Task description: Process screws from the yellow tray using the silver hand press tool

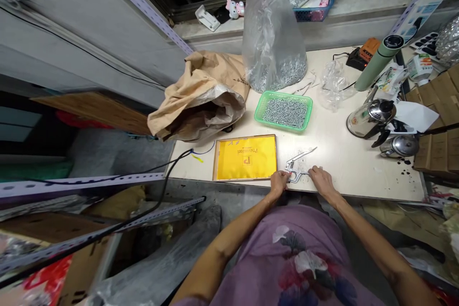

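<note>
At the table's front edge lies a silvery metal lever tool [294,178] with a long straight arm slanting up to the right and a curved lower handle. It looks like pliers or a clamp; its exact kind is unclear. My left hand [279,182] is closed at its left end, near a small red spot. My right hand [322,180] has its fingers closed at the lower handle's right tip. Just left of my left hand is a shallow tray [275,153] lined with a yellow printed sheet [247,158], several small pieces along its far side.
Beyond the tool stands a green basket [258,114] of small metal screws or pins. A clear bag [268,33] of similar pieces and a brown paper sack [211,71] are behind. Metal pots [371,117] and a green flask [378,64] stand to the right.
</note>
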A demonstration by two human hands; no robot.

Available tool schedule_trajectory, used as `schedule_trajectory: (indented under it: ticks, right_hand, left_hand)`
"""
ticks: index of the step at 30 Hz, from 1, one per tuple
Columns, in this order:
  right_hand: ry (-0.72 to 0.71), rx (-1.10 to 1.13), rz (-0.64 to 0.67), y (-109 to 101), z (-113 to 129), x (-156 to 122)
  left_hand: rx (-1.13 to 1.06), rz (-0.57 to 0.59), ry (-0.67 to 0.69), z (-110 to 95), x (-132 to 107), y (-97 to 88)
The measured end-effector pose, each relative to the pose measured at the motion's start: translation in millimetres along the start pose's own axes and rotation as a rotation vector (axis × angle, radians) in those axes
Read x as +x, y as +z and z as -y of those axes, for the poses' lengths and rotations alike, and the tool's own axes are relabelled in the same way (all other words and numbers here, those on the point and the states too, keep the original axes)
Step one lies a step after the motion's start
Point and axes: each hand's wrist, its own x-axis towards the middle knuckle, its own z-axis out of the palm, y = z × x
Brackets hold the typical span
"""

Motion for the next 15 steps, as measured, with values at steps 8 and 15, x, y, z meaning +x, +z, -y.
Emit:
schedule_trajectory:
  ticks: [8,15]
  right_hand:
    - [-0.013,-0.032,-0.033,0.8,-6.9,-2.5]
    - [-0.036,-0.029,-0.058,3.0,-10.6,-4.6]
  left_hand:
    - [0.030,0.038,-0.060,5.8,3.4,9.7]
    - [0.072,0.154,-0.066,5.2,7.5,10.7]
